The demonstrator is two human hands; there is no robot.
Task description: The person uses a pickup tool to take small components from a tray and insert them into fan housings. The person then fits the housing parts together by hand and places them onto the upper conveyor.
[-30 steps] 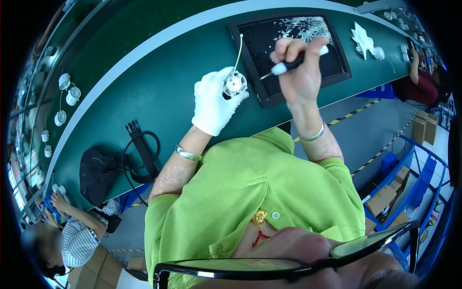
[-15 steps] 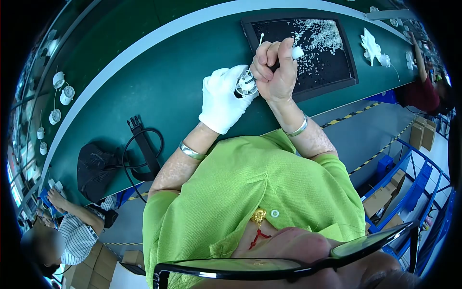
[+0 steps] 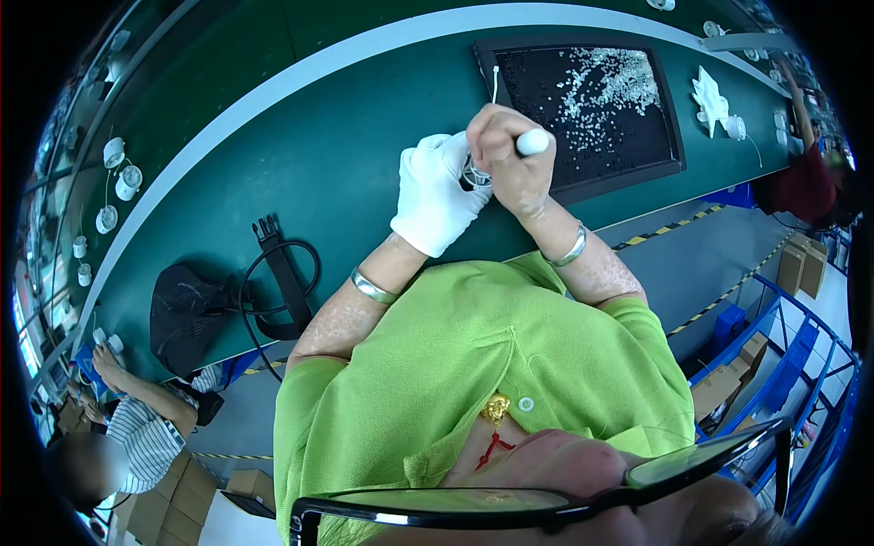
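Observation:
My left hand [image 3: 431, 193], in a white glove, is closed around a small round white part [image 3: 475, 175] with an open, spoked frame. A thin white wire [image 3: 495, 82] with a small end piece stands up beyond my hands. My bare right hand [image 3: 513, 159] is wrapped round a white-handled screwdriver [image 3: 533, 141], its handle end poking out above the fist. This fist presses close over the white part, touching the gloved fingers. The screwdriver's tip and most of the white part are hidden behind my hands.
A black tray [image 3: 669, 118] holding many small whitish pieces lies right of my hands. Beyond it are a crumpled white glove [image 3: 708, 100] and a white round part [image 3: 735, 127]. A black bag [image 3: 187, 318] with a strap lies left. Co-workers sit at both sides.
My right fist has turned and lowered over the white part, so the screwdriver handle points more toward the camera. Its shaft no longer shows. The view has shifted slightly.

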